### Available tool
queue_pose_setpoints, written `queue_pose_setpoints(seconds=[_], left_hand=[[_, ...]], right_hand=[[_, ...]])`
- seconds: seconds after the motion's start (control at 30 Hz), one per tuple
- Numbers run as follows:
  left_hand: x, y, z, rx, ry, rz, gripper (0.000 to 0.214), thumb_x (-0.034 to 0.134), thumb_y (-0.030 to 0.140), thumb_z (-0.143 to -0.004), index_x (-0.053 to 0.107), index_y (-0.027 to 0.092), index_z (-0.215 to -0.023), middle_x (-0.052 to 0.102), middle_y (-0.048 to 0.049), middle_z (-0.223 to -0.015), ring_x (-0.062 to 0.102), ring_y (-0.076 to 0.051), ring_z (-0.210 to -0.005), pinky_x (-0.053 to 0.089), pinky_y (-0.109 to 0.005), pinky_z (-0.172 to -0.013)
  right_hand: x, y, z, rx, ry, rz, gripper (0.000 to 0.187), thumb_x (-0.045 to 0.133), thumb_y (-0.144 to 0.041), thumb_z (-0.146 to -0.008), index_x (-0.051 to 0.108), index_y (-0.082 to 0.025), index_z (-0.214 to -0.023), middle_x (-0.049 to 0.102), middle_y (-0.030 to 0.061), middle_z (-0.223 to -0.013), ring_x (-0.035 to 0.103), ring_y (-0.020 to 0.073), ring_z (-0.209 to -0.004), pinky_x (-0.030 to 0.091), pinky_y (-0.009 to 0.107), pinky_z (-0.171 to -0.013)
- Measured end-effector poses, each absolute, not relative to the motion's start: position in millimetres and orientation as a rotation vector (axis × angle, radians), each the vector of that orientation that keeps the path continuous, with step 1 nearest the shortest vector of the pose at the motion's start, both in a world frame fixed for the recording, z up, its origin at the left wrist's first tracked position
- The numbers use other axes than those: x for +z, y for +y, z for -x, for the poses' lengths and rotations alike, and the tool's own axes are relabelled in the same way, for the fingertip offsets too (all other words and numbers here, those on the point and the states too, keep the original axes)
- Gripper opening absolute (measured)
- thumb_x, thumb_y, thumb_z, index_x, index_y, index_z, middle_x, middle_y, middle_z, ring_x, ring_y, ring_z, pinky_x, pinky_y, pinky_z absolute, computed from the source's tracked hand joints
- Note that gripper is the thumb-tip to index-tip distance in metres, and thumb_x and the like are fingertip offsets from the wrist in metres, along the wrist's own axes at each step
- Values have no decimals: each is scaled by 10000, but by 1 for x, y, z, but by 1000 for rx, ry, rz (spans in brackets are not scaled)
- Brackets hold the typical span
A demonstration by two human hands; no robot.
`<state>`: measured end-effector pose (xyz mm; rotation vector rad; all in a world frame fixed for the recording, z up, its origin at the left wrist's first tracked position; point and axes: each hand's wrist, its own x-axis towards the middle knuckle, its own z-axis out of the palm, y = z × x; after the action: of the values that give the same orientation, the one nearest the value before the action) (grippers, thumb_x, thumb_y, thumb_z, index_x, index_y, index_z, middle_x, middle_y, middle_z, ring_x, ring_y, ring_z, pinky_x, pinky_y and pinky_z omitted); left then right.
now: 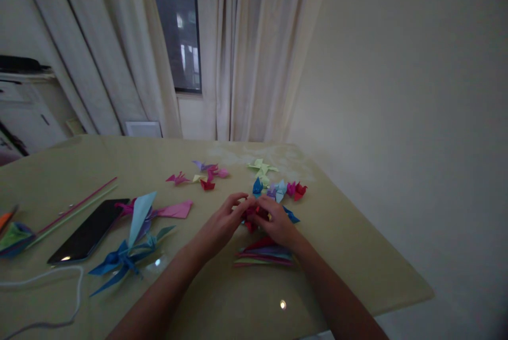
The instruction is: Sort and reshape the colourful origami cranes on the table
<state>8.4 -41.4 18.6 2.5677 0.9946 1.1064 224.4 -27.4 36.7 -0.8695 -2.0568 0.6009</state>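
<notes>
My left hand [227, 219] and my right hand [280, 222] meet over the table, fingers closed around a red folded paper piece [250, 219]. Fingers cover much of it, so its exact shape cannot be made out. Just beyond the fingertips sit a blue origami piece [257, 186], a light blue one [281, 191] and red and pink ones [298, 191]. Another blue folded piece [291, 214] lies beside my right hand. Beneath my wrists rests a stack of folded paper [265, 254] in red, blue, pink and green.
Pale green origami [261, 166] and a pink and purple group [212, 171] lie farther back. To the left are large blue paper cranes [123, 260], a black phone [89, 231], thin paper sticks [79, 208] and a white cable [79, 292]. A wall borders the table's right edge.
</notes>
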Motion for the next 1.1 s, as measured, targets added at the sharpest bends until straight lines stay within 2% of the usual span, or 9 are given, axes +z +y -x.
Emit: queue_pose_setpoints(seconds=[0.2,0.27,0.37,0.5,0.6,0.73,0.83,0.97,1.1], left_hand=[[3,-25,9,1201,1314,-2511,549,603,322,-1011,434,280,-1532,499,-133,-1521,553,-290,-1377,524,-478,-1139],[-6,-9,23,1198,1651,-2451,458,527,304,-1030,496,216,-1478,550,-163,-1484,525,-325,-1399,466,-529,-1174],[-17,13,38,992,2029,-2349,525,474,202,-993,458,123,-1512,494,-232,-1562,451,-370,-1465,420,-546,-1179],[-15,26,36,806,2187,-2226,472,424,220,-1013,518,133,-1467,569,-215,-1495,582,-348,-1298,493,-497,-1057],[-11,24,32,823,2128,-2243,341,410,254,-1033,666,153,-1235,679,-175,-1276,661,-294,-1118,534,-416,-948],[-8,14,33,891,1912,-2356,265,452,247,-1036,715,223,-1020,725,-72,-1109,705,-206,-990,548,-301,-851],[-4,5,27,1175,1607,-2587,228,491,239,-1044,719,229,-1028,744,-61,-1054,706,-201,-954,544,-305,-835],[8,-15,1,1531,1211,-2807,124,577,230,-1042,678,217,-1113,752,-54,-993,676,-196,-879,519,-325,-816],[15,-31,-23,1615,970,-2797,79,583,169,-1041,629,216,-1085,748,-28,-933,657,-167,-817,514,-306,-800]], right_hand=[[40,-25,-230,540,-1958,870,153,659,-320,-1025,750,-210,-970,669,33,-905,622,188,-834,481,297,-788],[44,-21,-237,479,-1799,924,135,661,-310,-1013,738,-203,-987,676,20,-862,607,171,-753,475,282,-731],[48,-14,-252,434,-1609,1008,184,648,-355,-1006,718,-190,-965,657,0,-775,557,150,-637,438,264,-622],[46,-5,-267,427,-1494,1075,285,598,-429,-1011,684,-188,-887,614,-11,-695,541,152,-610,416,260,-588],[40,-3,-267,440,-1496,1076,327,552,-449,-1028,652,-195,-850,573,-26,-648,519,146,-571,393,255,-556],[32,-8,-258,393,-1719,1050,334,527,-430,-1061,662,-199,-860,588,-20,-653,554,148,-580,402,259,-584],[30,-15,-249,318,-1911,1008,285,547,-420,-1066,699,-199,-969,657,11,-739,602,167,-637,448,274,-638],[28,-21,-241,281,-2087,839,311,632,-428,-1040,679,-207,-1254,732,83,-1016,683,221,-881,532,312,-793],[23,-20,-238,278,-2118,708,180,566,-306,-1077,722,-222,-1111,716,62,-937,676,208,-864,533,306,-781]])
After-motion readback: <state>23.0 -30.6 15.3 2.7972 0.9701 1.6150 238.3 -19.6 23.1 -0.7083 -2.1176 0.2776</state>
